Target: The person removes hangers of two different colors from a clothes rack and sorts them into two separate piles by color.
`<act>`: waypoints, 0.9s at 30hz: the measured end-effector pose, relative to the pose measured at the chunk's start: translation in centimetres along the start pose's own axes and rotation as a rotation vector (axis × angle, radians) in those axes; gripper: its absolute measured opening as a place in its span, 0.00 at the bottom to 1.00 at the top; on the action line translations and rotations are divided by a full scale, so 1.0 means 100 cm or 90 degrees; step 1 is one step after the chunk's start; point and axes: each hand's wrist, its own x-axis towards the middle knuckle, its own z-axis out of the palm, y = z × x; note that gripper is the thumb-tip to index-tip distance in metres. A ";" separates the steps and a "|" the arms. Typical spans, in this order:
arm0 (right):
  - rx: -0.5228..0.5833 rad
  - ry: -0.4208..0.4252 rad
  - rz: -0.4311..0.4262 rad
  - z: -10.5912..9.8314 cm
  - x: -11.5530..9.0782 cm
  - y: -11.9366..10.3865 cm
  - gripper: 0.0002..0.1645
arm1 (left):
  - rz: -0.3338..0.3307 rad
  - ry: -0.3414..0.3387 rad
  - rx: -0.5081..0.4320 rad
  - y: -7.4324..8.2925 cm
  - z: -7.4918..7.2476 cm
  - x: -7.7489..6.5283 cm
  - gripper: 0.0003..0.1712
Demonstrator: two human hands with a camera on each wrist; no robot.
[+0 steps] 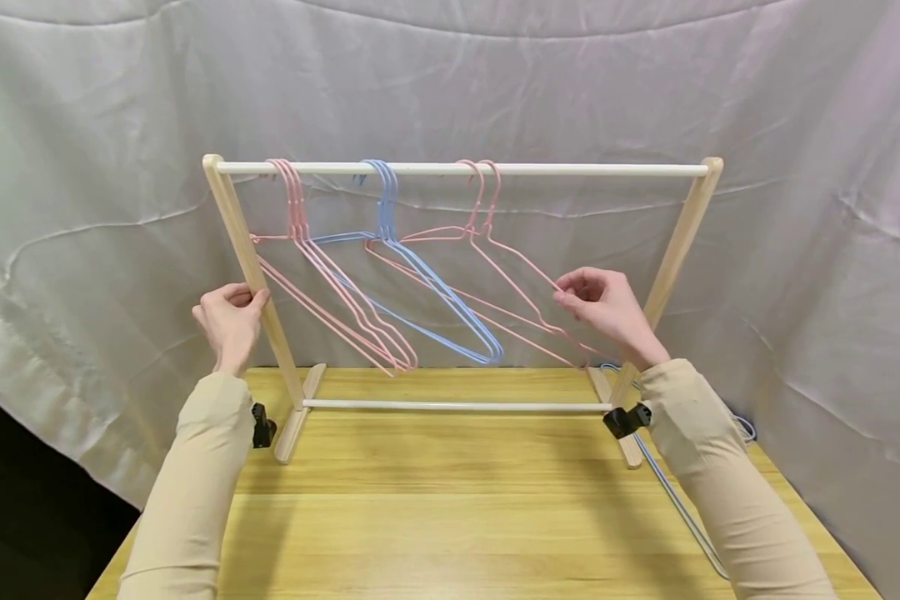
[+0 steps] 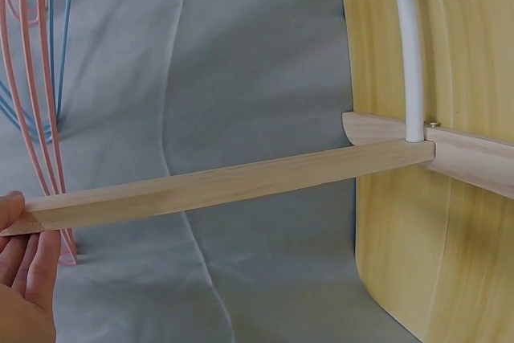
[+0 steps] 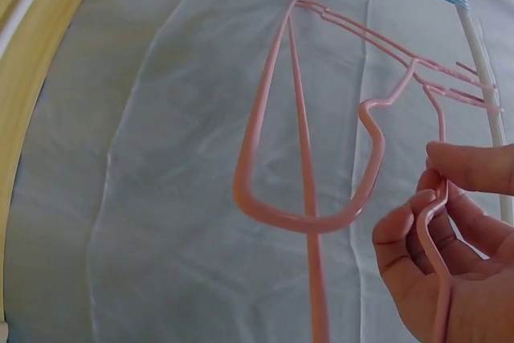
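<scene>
A wooden rack with a white top rail (image 1: 600, 170) stands on the table. My left hand (image 1: 232, 321) grips its left post (image 1: 242, 225) partway up; the left wrist view shows the thumb on one side of the post and fingers on the other. With my right hand (image 1: 607, 308) I pinch the sloping shoulder of the rightmost pink hanger (image 1: 525, 260), whose hook is over the rail. In the right wrist view the pink wire passes between thumb and fingers (image 3: 395, 230). Another pink hanger (image 1: 504, 279) hangs just left of it.
Left on the rail hangs a bunch of pink hangers (image 1: 297, 208), and a bunch of blue hangers (image 1: 387, 208) is nearer the middle. More blue hangers (image 1: 678, 500) lie on the table (image 1: 435, 533) at right, partly behind my right sleeve. Grey cloth (image 1: 570, 83) hangs behind the rack.
</scene>
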 end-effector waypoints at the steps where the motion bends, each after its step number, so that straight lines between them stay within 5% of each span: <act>1: 0.000 0.006 0.000 0.000 0.000 0.000 0.16 | 0.001 0.000 0.001 0.000 0.000 0.000 0.19; 27: 0.005 0.100 -0.038 0.000 -0.006 -0.002 0.12 | 0.015 0.004 0.013 0.002 -0.001 -0.001 0.18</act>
